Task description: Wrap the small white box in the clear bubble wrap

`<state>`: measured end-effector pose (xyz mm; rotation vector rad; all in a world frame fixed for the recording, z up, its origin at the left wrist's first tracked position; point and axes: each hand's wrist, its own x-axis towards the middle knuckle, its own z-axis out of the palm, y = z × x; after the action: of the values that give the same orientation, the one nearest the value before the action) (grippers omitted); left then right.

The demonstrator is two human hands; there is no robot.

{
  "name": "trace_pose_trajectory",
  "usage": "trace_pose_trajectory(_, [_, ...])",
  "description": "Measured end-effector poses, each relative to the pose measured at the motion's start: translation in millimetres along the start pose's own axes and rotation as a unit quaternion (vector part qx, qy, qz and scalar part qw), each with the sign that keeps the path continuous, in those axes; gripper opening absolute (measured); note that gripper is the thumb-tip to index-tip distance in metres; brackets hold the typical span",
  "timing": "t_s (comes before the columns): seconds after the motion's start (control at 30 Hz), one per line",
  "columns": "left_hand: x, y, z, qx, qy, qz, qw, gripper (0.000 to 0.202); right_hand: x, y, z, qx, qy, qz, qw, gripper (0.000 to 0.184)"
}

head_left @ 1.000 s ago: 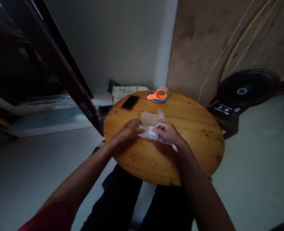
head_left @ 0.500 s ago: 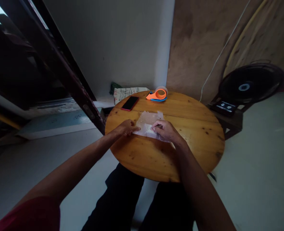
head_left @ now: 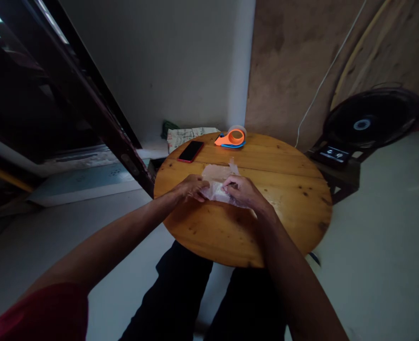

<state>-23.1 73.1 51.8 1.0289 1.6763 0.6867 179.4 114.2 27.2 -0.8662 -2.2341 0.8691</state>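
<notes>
A crinkled sheet of clear bubble wrap (head_left: 216, 173) lies on the round wooden table, partly folded over near its front edge. The folded part looks whitish; whether something is inside I cannot make out. My left hand (head_left: 192, 187) is closed on the wrap's left end, fingers bent over it. From the right, my right hand (head_left: 242, 189) pinches the folded part, its thumb and forefinger together. The right end of the wrap is partly hidden under this hand.
An orange and blue tape dispenser (head_left: 232, 138) stands at the table's (head_left: 287, 189) far edge. To its left lies a phone (head_left: 191, 151) with a red edge. Beyond the table are a printed sack (head_left: 184, 136) and, at right, a black fan (head_left: 366, 124) on a wooden stand.
My left hand has moved slightly right and curled in on the wrap, drawing its left end up and inward. My right hand stays nearly in place, still pinching.
</notes>
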Motion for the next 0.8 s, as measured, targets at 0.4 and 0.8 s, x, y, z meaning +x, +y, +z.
trace_pose_trajectory(0.4, [-10.4, -3.3, 9.9, -0.007, 0.018, 0.018, 1.000, 0.024, 0.2, -2.5, -0.2, -0.011, 0.000, 0.004, 1.000, 0.011])
trace_pose_trajectory(0.8, [-14.3, 2.6, 21.8, 0.035, 0.055, 0.070, 0.995, 0.012, -1.1, -3.4, -0.1, -0.014, 0.006, 0.005, 1.000, 0.012])
